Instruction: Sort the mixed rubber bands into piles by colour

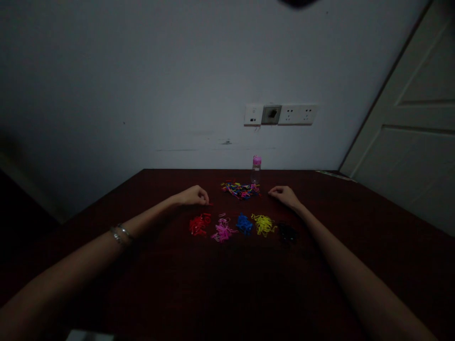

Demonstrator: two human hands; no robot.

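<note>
My left hand (pixel 195 195) is closed in a pinch above the red pile (pixel 199 224), with a small red piece (pixel 210 204) at its fingertips. My right hand (pixel 284 195) rests right of the mixed-colour pile (pixel 241 190), its fingers pinched together; what they hold, if anything, is too small to make out. Single-colour piles of small band-like pieces lie in a row: red, pink (pixel 223 230), blue (pixel 244 224), yellow (pixel 263 224) and black (pixel 287 232). Behind the mixed pile stands a clear bottle (pixel 256 171) with a pink cap.
The dark red table (pixel 227 279) meets a pale wall with sockets (pixel 297 114). At the right is a white panelled door (pixel 419 123). A pale object (pixel 89 336) shows at the bottom left edge. The light is dim.
</note>
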